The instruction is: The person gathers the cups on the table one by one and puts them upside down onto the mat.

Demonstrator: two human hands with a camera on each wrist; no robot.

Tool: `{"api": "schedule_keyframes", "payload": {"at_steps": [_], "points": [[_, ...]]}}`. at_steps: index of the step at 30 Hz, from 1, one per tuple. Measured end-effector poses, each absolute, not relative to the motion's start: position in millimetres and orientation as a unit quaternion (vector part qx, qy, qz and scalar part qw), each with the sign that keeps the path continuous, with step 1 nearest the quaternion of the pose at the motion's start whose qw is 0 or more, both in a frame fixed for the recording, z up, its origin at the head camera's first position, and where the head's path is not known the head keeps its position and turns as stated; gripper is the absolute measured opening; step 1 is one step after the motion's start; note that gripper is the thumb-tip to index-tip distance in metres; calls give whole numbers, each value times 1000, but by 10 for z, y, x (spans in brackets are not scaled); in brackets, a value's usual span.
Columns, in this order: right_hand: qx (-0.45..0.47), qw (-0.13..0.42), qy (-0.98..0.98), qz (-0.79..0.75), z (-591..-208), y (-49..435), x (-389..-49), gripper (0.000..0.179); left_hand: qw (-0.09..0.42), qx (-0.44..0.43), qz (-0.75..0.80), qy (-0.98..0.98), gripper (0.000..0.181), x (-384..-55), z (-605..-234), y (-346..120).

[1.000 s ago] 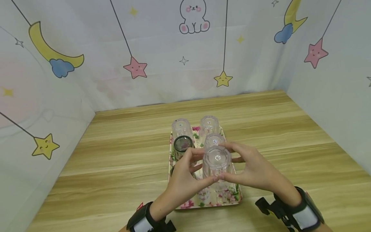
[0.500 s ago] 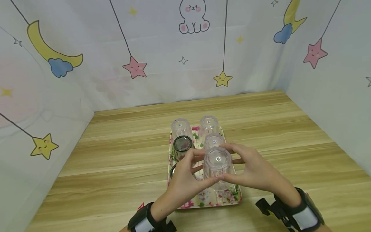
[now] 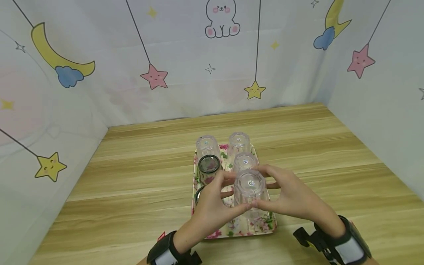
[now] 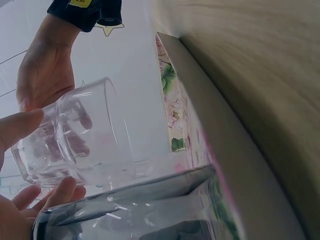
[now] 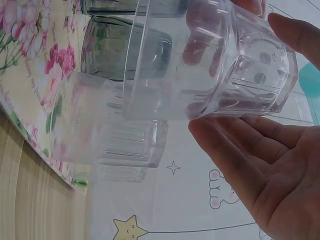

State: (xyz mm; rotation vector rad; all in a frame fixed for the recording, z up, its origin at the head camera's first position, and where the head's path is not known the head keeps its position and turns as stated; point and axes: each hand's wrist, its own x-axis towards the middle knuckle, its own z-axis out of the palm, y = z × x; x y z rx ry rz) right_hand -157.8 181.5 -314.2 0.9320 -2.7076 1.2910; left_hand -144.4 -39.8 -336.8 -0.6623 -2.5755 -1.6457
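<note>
Both hands hold one clear faceted cup, upside down, over the near right part of a floral tray. My left hand grips its left side and my right hand its right side, thumbs meeting at the near side. In the right wrist view the rim of the held cup stands off the tray. Behind it sits an upturned clear cup. A dark-tinted glass stands to the left; another dark-tinted glass is mostly hidden by my left hand.
At the tray's far end stand two more upturned clear cups, a left cup and a right cup. The tray lies on a wood-grain table. Printed cloth walls enclose the table's back and sides.
Both hands have shifted the held cup slightly down and right in the head view, keeping their grip. The tray and the other cups have stayed put.
</note>
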Motion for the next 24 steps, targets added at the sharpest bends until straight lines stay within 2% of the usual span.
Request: {"api": "schedule_keyframes", "payload": {"at_steps": [24], "points": [[287, -5, -868, 404, -3236, 1823, -1586, 68, 32, -246, -454, -856, 59, -1465, -3409, -372]]}}
